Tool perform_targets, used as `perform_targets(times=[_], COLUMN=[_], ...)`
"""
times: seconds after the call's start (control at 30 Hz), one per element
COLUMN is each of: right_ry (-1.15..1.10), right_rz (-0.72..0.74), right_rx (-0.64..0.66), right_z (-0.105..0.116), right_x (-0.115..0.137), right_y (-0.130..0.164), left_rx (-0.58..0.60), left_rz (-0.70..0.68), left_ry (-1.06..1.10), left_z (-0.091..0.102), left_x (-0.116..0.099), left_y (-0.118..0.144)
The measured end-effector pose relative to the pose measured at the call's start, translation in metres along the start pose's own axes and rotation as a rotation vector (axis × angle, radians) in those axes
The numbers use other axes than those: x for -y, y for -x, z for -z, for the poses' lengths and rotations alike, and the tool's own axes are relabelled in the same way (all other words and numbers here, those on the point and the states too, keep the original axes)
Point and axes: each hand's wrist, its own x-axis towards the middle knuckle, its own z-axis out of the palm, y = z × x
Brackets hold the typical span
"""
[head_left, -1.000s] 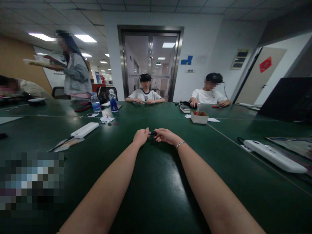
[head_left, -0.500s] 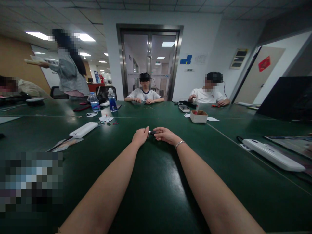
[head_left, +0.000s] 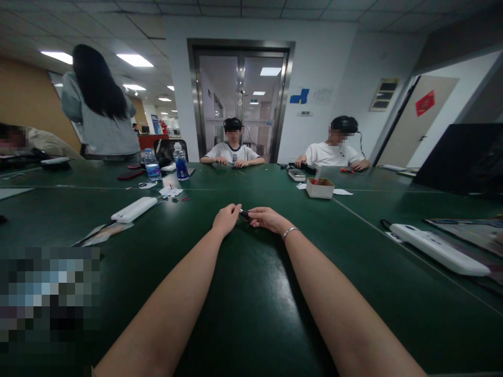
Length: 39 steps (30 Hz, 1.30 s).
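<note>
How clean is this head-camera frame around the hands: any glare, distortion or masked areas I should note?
Head view: wide-angle bending stretches both forearms and curves the ceiling; ceiling lights put a soft glare patch on the green table between the arms; the small dark object pinched between left hand and right hand is too small to identify; a pixelated block masks the lower left.

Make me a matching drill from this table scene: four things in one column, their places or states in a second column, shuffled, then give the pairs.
Things:
1. small black object
2. cardboard box
3. white power strip
4. two water bottles

Places or states:
A. lying at the right side of the green table
B. standing far left, near the standing person
C. pinched between the left hand and right hand
D. open, in front of a seated person on the right

Pairs: 1-C, 2-D, 3-A, 4-B
</note>
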Motion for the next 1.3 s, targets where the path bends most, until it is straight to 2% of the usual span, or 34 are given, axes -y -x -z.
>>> perform_targets(times=[0.23, 0.4, 0.57, 0.67, 0.73, 0.83, 0.9, 1.0, 1.07, 1.13, 1.2, 1.23, 1.3], right_ry=[0.036, 0.149, 0.329, 0.369, 0.343, 0.205, 0.118, 0.073, 0.063, 0.064, 0.092, 0.115, 0.165], right_rz=[0.009, 0.043, 0.106, 0.133, 0.121, 0.089, 0.073, 0.05, 0.045, 0.036, 0.014, 0.009, -0.012], right_rx=[0.039, 0.044, -0.012, -0.031, -0.044, -0.037, -0.04, -0.036, -0.032, -0.043, -0.069, -0.088, -0.126], right_z=[0.001, -0.001, -0.005, -0.008, -0.011, -0.019, -0.024, -0.023, -0.016, -0.004, 0.01, 0.017, 0.029], right_x=[-0.002, -0.005, -0.005, -0.006, -0.007, -0.01, -0.012, -0.011, -0.01, -0.007, -0.005, -0.003, 0.0], right_y=[-0.001, -0.006, -0.008, -0.006, -0.006, -0.006, -0.005, 0.004, 0.02, 0.046, 0.082, 0.102, 0.145], left_rx=[-0.043, 0.048, 0.142, 0.138, 0.083, 0.0, 0.03, 0.283, 0.481, 0.63, 0.658, 0.624, 0.474], left_rz=[-0.097, -0.155, -0.151, -0.13, -0.128, -0.108, -0.064, -0.02, -0.044, -0.084, -0.048, -0.002, 0.115], left_ry=[0.259, 0.354, 0.494, 0.465, 0.379, 0.252, 0.195, 0.028, -0.21, -0.446, -0.623, -0.685, -0.758], left_z=[-0.005, -0.001, -0.003, -0.007, -0.01, -0.012, -0.008, 0.016, 0.048, 0.088, 0.133, 0.155, 0.198], left_x=[0.007, 0.001, -0.002, -0.001, 0.001, 0.002, -0.006, -0.034, -0.061, -0.085, -0.095, -0.092, -0.069], left_y=[-0.012, -0.009, -0.008, -0.007, -0.006, -0.007, -0.008, 0.001, 0.019, 0.048, 0.083, 0.101, 0.133])
